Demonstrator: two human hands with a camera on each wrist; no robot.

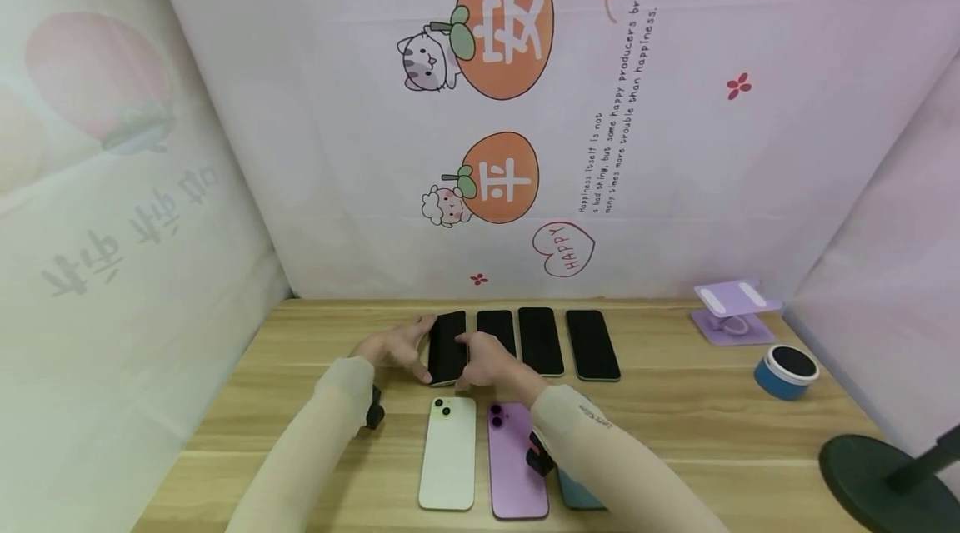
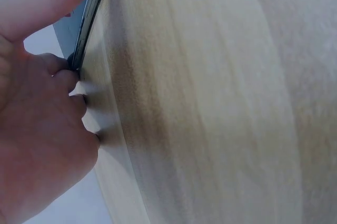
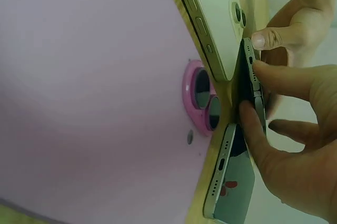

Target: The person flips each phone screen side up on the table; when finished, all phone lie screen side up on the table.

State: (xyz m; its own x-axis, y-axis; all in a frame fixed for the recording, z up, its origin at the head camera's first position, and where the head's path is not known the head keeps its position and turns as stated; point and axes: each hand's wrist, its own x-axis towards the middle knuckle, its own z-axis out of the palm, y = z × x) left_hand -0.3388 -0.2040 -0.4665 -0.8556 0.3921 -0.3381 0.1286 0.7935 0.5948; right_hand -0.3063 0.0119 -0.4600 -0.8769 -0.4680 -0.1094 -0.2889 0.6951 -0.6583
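My left hand (image 1: 397,347) and right hand (image 1: 491,364) both hold a black-screened smartphone (image 1: 447,347), the leftmost of the back row. The left hand grips its left side, with the thumb by the near corner. From the right, the right hand pinches it, one finger lying over the dark screen in the right wrist view. That same view shows the phone's near edge (image 3: 254,69) tilted between both hands. In the left wrist view, the left fingers curl beside the phone's side (image 2: 92,16), close over the wooden table.
Three more dark-screened phones, a second (image 1: 495,329), a third (image 1: 542,341) and a fourth (image 1: 592,346), lie to the right. Nearer are a white phone (image 1: 447,458), a purple phone (image 1: 513,466) and a blue-green phone (image 1: 581,495). A purple stand (image 1: 731,325) and blue-white round container (image 1: 786,372) stand right.
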